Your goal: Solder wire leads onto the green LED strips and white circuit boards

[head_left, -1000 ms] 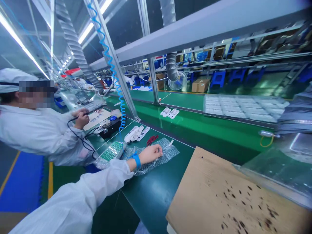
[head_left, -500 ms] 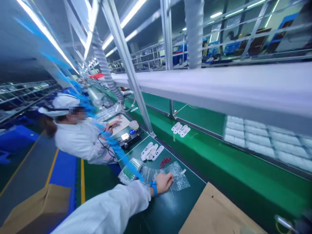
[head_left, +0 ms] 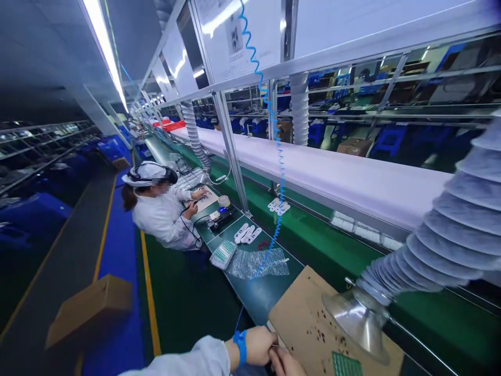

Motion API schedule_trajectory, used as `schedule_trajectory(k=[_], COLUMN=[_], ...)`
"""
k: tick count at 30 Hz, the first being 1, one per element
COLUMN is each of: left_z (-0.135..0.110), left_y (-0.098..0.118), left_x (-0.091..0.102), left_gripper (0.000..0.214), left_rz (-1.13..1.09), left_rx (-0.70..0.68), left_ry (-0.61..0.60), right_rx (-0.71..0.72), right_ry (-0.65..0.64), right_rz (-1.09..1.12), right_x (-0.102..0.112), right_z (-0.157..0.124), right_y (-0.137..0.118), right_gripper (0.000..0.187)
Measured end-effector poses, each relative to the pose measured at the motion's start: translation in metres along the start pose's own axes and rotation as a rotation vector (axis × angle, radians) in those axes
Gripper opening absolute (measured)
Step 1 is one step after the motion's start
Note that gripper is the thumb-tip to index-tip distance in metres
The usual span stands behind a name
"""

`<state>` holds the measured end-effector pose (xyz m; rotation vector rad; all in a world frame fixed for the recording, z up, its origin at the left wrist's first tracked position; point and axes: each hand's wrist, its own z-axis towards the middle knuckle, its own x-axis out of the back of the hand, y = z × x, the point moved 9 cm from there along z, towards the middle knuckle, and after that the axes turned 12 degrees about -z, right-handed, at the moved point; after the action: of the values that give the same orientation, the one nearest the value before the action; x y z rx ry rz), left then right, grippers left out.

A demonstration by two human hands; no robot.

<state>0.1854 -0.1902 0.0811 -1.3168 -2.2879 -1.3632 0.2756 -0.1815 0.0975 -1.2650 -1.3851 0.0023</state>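
Note:
My left hand, with a blue wrist strap, is curled closed at the bottom edge, just off the near corner of a spotted cardboard sheet. My right hand presses against it from the right, fingers bent and partly cut off by the frame. Whatever they hold between them is hidden. A small green circuit board panel lies on the cardboard to the right of my hands. A coiled blue cord hangs down towards my wrist strap.
Farther along the bench lie bubble wrap, a tray of green boards and white housings. A co-worker in white works beyond them. A fume-extraction funnel hangs over the cardboard. A green conveyor runs alongside, and a cardboard box sits on the floor.
My left hand has left the bubble wrap and drawn back to the near corner of the cardboard. My right hand has come into view against it. The view has swung upward and back.

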Motion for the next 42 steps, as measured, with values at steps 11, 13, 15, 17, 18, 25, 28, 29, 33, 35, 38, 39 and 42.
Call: schedule_trajectory(k=[11, 13, 15, 17, 18, 25, 28, 29, 33, 35, 38, 39, 42], left_z=[-0.037, -0.047, -0.060, -0.064, -0.060, 0.061, 0.110, 0.121, 0.161, 0.183, 0.216, 0.225, 0.243], left_y=[0.020, 0.004, -0.017, -0.033, -0.036, 0.077, 0.134, 0.148, 0.187, 0.196, 0.199, 0.198, 0.189], left_x=[-0.022, -0.008, 0.015, 0.047, 0.064, 0.141, 0.171, 0.179, 0.184, 0.170, 0.141, 0.132, 0.110], left_gripper=[0.015, 0.024, 0.033, 0.045, 0.050, 0.040, 0.036, 0.035, 0.032, 0.030, 0.029, 0.028, 0.026], left_rz=[-0.177, -0.197, -0.225, -0.249, -0.257, -0.340, -0.395, -0.406, -0.405, -0.389, -0.369, -0.368, -0.391], left_rx=[-0.131, -0.157, -0.189, -0.217, -0.234, -0.453, -0.498, -0.508, -0.523, -0.498, -0.435, -0.415, -0.359], left_ry=[-0.143, -0.193, -0.223, -0.230, -0.231, -0.076, 0.119, 0.169, 0.251, 0.243, 0.204, 0.188, 0.125], right_rx=[-0.217, -0.223, -0.212, -0.272, -0.316, -0.435, -0.409, -0.392, -0.318, -0.325, -0.352, -0.362, -0.386], right_ry=[0.110, 0.128, 0.165, 0.294, 0.392, 1.001, 0.940, 0.892, 0.700, 0.619, 0.519, 0.494, 0.387], right_rz=[0.196, 0.328, 0.472, 0.598, 0.644, 0.963, 1.028, 1.047, 1.081, 1.057, 0.995, 0.971, 0.851], right_x=[0.034, 0.040, 0.058, 0.091, 0.109, 0.159, 0.141, 0.134, 0.107, 0.097, 0.085, 0.082, 0.070], right_z=[-0.062, -0.058, -0.069, -0.100, -0.122, -0.230, -0.210, -0.200, -0.165, -0.152, -0.139, -0.136, -0.126], right_y=[-0.037, -0.047, -0.049, -0.038, -0.031, -0.034, -0.039, -0.039, -0.033, -0.030, -0.029, -0.029, -0.025], right_gripper=[0.027, 0.037, 0.041, 0.057, 0.063, 0.042, 0.044, 0.045, 0.047, 0.048, 0.048, 0.046, 0.038])
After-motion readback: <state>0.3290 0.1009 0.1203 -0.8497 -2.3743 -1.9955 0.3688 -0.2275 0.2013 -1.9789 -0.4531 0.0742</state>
